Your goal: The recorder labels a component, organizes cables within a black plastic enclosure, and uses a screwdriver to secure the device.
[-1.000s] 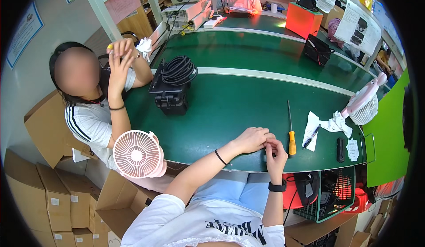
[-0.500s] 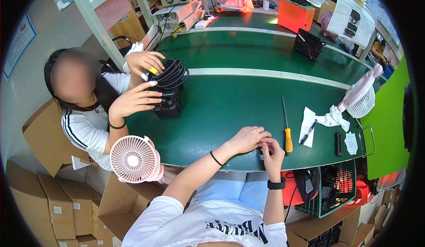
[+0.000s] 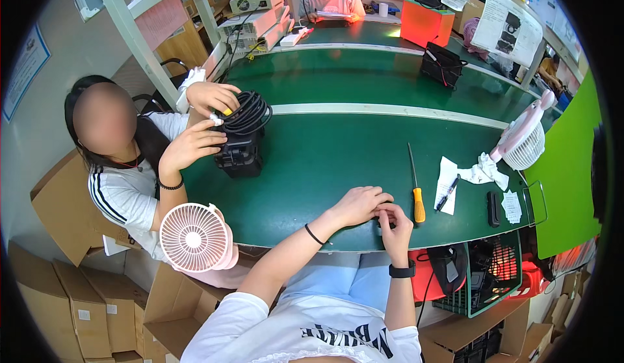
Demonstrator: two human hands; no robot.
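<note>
Here you are at the green tabletop (image 3: 331,158), both forearms reaching in over its near edge. Your left hand (image 3: 359,206) lies low over the surface, palm down, its fingers bent and bunched toward your right. Your right hand (image 3: 396,228) meets it there, fingers curled and narrow, thumb side tucked in, the two sets of fingertips touching or nearly so. Is something pinched between them? I cannot tell; your own fingers cover the spot.

Nearest to you lies the screwdriver (image 3: 419,204), just to the right of your right hand and apart from it, orange handle toward you, long shaft pointing away across the table. Past that, a white sheet of paper (image 3: 446,174) carries a dark pen (image 3: 448,193) lying aslant on it, with a crumpled white tissue (image 3: 487,170) beside. Further right sit a small black oblong object (image 3: 493,208) and a pale paper slip (image 3: 511,208), and a pink and white fan (image 3: 528,141) stands at the table's right end.

Over on your left, a co-worker (image 3: 117,197) has both hands at a coil of black cable (image 3: 250,117), which rests on top of a black case (image 3: 240,158). Nearer you on that side, a pink fan (image 3: 193,238) stands by the table's near edge.
</note>
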